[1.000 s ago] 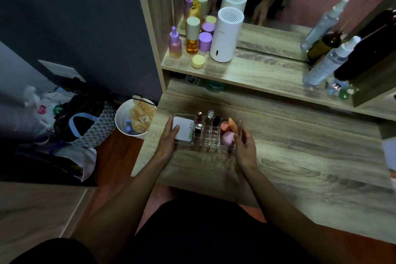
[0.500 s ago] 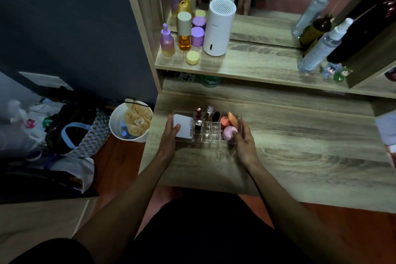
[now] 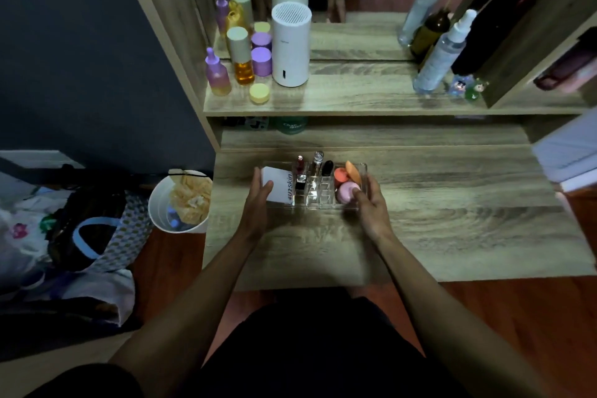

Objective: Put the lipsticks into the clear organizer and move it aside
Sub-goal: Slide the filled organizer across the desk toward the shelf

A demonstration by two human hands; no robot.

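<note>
The clear organizer (image 3: 318, 199) rests on the wooden desk (image 3: 436, 229), near its left end. Three lipsticks stand in its back slots: a red one (image 3: 300, 165), a silver-capped one (image 3: 317, 161) and a black one (image 3: 327, 168). A white box (image 3: 277, 188) fills its left section, and pink and orange makeup sponges (image 3: 345, 182) fill its right one. My left hand (image 3: 256, 203) grips the organizer's left end. My right hand (image 3: 370, 205) grips its right end, thumb over the pink sponge.
The shelf (image 3: 355, 97) behind holds a white cylinder (image 3: 290, 48), purple and amber bottles (image 3: 240, 64) and spray bottles (image 3: 442, 52) before a mirror. A white bucket (image 3: 177, 203) and bags (image 3: 80, 236) sit on the floor to the left. White paper (image 3: 571, 155) lies at the desk's right edge.
Both hands stay on the organizer's ends. The organizer with its contents has shifted slightly toward the back of the desk, and the head view has tilted.
</note>
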